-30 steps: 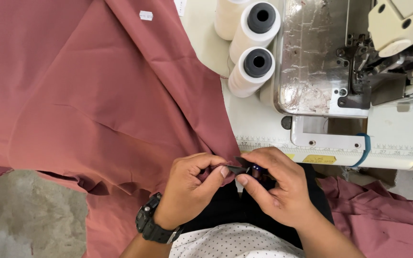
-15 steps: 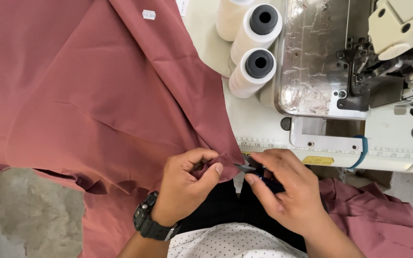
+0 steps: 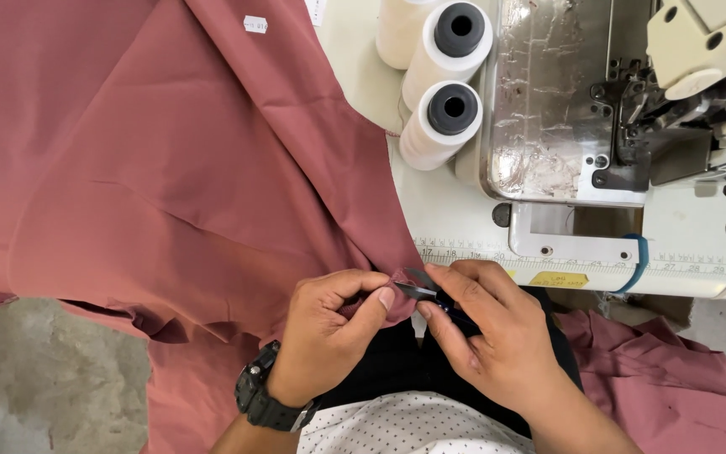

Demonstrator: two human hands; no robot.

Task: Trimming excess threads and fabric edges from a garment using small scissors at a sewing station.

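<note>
A person seated at a sewing table (image 3: 464,227) is trimming the corner of a large dusty-red cloth (image 3: 170,185), working just in front of the table's near edge. The left hand (image 3: 329,336), a dark wristwatch (image 3: 266,399) on its wrist, is pinching a small bunched corner of the fabric between thumb and forefinger, fingers closed narrowly around it. The right hand (image 3: 497,336) is gripping a small pair of thread snips (image 3: 422,292), their metal blades pointing at the pinched corner and touching or nearly touching it; whether the blades are parted is too small to tell. Most of the cloth is lying spread to the left, draped off the table and down toward the floor, while more of the same fabric is heaped at lower right. The overlock machine (image 3: 632,109) is sitting well apart from the hands with nothing under its foot, and three white thread cones (image 3: 443,122) are standing just beside it. Judging by this, the machine work on this corner appears finished and the trimming is under way, with the clipping itself not visibly complete.
</note>
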